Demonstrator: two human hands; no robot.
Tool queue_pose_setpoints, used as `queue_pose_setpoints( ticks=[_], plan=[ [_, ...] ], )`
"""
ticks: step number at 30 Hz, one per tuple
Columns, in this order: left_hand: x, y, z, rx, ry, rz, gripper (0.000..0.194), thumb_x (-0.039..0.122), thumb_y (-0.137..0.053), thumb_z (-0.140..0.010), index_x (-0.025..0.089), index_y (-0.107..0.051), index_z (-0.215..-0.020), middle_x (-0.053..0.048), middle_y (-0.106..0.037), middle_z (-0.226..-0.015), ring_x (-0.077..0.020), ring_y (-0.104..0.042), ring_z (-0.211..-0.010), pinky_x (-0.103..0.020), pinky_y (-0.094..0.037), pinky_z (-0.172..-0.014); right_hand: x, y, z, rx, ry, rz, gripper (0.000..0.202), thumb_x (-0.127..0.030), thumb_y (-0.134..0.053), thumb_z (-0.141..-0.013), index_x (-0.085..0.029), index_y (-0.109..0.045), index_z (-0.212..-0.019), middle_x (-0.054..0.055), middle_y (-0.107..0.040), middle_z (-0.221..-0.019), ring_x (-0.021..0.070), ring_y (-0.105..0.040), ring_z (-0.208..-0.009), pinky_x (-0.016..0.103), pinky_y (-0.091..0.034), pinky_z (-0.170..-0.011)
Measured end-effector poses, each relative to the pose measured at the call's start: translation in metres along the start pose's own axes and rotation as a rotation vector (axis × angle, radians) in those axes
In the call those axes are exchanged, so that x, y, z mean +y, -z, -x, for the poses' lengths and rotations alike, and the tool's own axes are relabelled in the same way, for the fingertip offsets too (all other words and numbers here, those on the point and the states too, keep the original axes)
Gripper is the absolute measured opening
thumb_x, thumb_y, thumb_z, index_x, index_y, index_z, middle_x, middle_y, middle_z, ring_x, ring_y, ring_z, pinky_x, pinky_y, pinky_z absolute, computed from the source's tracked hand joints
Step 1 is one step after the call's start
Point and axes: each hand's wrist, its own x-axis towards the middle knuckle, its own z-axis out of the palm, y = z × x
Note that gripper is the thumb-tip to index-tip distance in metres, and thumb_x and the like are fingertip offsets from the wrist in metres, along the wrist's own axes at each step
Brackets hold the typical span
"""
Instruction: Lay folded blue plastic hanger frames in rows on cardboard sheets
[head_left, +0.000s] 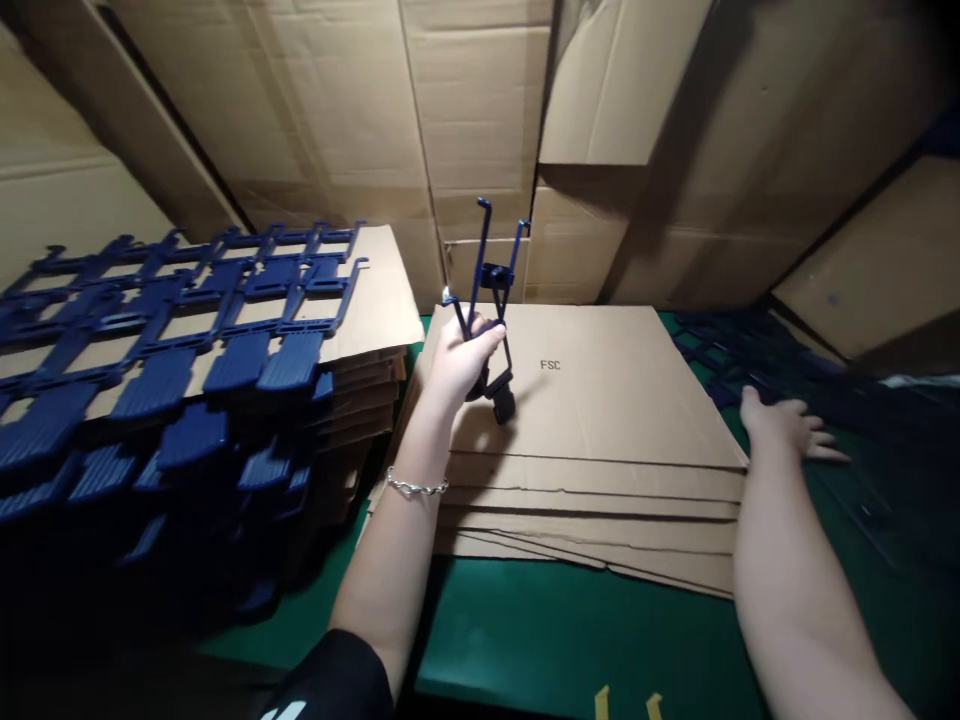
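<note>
My left hand point(463, 362) is wrapped round a dark blue plastic frame point(496, 275) with hooked upper ends, held upright above a stack of flat cardboard sheets point(600, 390) marked FSC. A black piece shows at the frame's lower end. To the right of the stack, my right hand point(795, 425) is spread with nothing in it, near a dark pile of similar-looking parts point(757, 350). On the left, rows of blue plastic frames point(289, 300) lie on layered cardboard, their ribbed ends jutting over the front edge.
Large cardboard boxes point(322, 110) stand along the back, with another box point(885, 260) at the right. A green table surface point(570, 630) shows in front of the sheets. Two yellow strips point(602, 702) are at the bottom edge.
</note>
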Motion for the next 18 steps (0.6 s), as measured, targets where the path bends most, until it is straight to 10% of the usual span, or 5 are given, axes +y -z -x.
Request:
queue_pose_setpoints(
  ticks=[18],
  plan=[
    [0.005, -0.006, 0.000, 0.006, 0.030, -0.023, 0.036, 0.019, -0.064, -0.065, 0.019, -0.029, -0.058, 0.004, -0.036, -0.058, -0.0078, -0.044, -0.053, -0.021, -0.041, -0.053, -0.006, 0.034, -0.008, -0.241, 0.051, 0.156, 0.088, -0.049, -0.065, -0.067, -0.004, -0.030, -0.134, 0.034, -0.030, -0.127, 0.0406, -0.025, -0.123, 0.052, -0.030, -0.087]
  ],
)
